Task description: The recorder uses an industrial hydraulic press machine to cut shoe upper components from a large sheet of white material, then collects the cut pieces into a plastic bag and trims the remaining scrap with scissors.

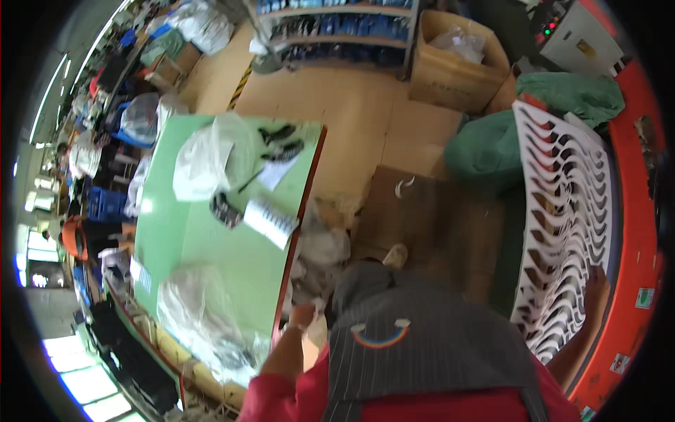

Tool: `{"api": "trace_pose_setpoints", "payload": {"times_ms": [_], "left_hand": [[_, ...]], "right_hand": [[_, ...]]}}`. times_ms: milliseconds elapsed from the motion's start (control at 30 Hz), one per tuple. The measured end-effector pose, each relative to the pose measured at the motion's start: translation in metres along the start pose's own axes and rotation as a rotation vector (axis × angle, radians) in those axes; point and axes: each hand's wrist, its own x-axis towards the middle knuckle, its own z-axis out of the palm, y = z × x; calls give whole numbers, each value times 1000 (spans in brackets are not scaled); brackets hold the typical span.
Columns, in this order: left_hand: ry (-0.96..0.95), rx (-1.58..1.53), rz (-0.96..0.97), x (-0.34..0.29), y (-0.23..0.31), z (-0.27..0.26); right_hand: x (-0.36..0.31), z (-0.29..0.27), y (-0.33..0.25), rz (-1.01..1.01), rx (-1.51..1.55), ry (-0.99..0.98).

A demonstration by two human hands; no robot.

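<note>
At my right, a large white sheet (562, 211) with rows of curved cut-out slots stands along a red machine. My right hand (598, 283) is at its lower right edge, with the forearm running alongside. The hand is dim, and whether its fingers grip the sheet cannot be told. My left hand (302, 315) hangs low beside the right edge of a green table, next to clear plastic bags (322, 246). Its fingers are too small and blurred to read.
On the green table (211, 246) lie plastic bags (200, 309), dark curved pieces (281, 149) and a white printed paper (271, 221). Ahead stand a cardboard box (453, 77) and a shelf rack (337, 41). Green cloth bundles (485, 144) sit by the red machine (643, 211).
</note>
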Motion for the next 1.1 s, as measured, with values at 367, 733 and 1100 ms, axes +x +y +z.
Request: {"api": "trace_pose_setpoints", "payload": {"times_ms": [367,733,1100], "left_hand": [[175,-32,212,184,28,-45],[182,253,90,399,82,-366],[314,-1042,-180,631,241,-568]], "right_hand": [[284,-23,-295,-564,81,87],[444,15,-320,-380,116,-233],[661,34,-292,-171,109,-314]]}}
